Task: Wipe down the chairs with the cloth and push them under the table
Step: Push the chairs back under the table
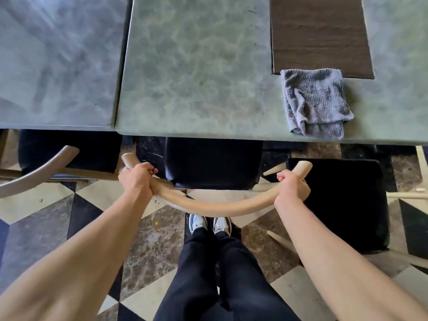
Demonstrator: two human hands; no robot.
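A chair with a curved pale wooden backrest [215, 206] and a black seat [213, 163] stands in front of me, its seat partly under the green marbled table [196, 72]. My left hand [136, 177] grips the backrest near its left end. My right hand [293, 187] grips it near the right end. A crumpled grey cloth [315, 101] lies on the table at the right, near the front edge, with no hand on it.
A second chair's black seat [342, 205] stands out from the table at the right. A third chair [67, 151] sits at the left under a second table [58, 61]. A dark brown mat [320, 35] lies on the table. My feet [209, 224] stand on the chequered floor.
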